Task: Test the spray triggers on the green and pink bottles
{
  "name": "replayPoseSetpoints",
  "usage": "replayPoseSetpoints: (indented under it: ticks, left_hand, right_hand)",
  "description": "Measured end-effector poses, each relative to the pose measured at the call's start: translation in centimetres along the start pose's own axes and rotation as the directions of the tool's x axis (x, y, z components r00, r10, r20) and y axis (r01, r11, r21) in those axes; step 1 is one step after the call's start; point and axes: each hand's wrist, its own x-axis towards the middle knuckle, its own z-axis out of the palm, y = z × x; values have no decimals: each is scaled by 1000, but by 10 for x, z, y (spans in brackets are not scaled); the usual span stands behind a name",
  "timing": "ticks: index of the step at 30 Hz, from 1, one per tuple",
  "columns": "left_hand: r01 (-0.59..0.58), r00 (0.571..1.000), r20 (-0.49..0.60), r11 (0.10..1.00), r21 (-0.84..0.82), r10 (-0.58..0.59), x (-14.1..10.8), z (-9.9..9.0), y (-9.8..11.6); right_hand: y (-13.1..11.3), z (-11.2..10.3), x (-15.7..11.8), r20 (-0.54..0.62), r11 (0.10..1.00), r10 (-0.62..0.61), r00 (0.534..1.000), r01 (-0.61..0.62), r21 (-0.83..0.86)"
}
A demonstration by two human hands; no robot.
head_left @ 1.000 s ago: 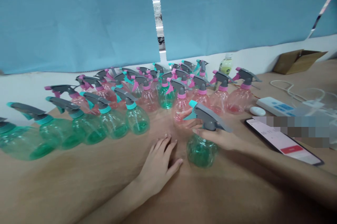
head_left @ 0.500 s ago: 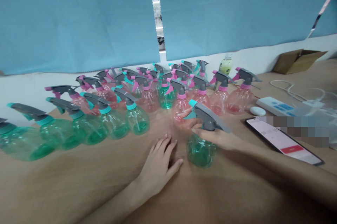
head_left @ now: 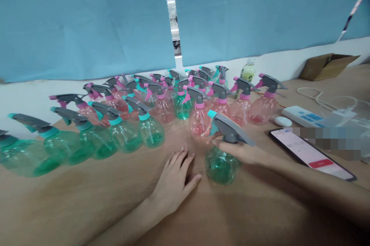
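My right hand [head_left: 231,149] is wrapped round the neck of a green spray bottle [head_left: 222,169], its fingers at the turquoise trigger. The bottle stands upright on the table, its grey head and turquoise nozzle pointing up and left. Flat on the wood to its left lies my left hand [head_left: 175,180], fingers spread, holding nothing. A pink spray bottle [head_left: 199,119] stands just behind the held one. Left of it, beyond my left hand, is another green spray bottle [head_left: 151,132], the end of a row of several green ones.
Several pink and green spray bottles crowd the back of the table [head_left: 86,203]. On the right lie a phone [head_left: 312,153], a white oval object [head_left: 283,122], a power strip [head_left: 302,116] and cables. A cardboard box [head_left: 328,67] and a drink bottle [head_left: 248,71] stand farther back.
The fingers of my right hand have curled in at the trigger, where they were stretched out further before. The held bottle has barely shifted. My left hand has stayed in place.
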Motion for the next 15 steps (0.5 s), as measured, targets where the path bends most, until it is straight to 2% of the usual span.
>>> replayPoseSetpoints:
  ticks: [8, 12, 15]
  left_hand:
    - [-4, 1000, 9, 1000, -2, 4, 2, 0, -1]
    - [5, 1000, 13, 1000, -6, -4, 1, -1, 0]
    - [11, 1000, 15, 1000, -6, -11, 1, -1, 1]
  right_hand:
    - [-11, 0, 0, -28, 1000, -30, 999, 30, -10]
    - [-7, 0, 1, -19, 998, -53, 998, 52, -47]
    - [-1, -1, 1, -3, 999, -6, 1000, 6, -35]
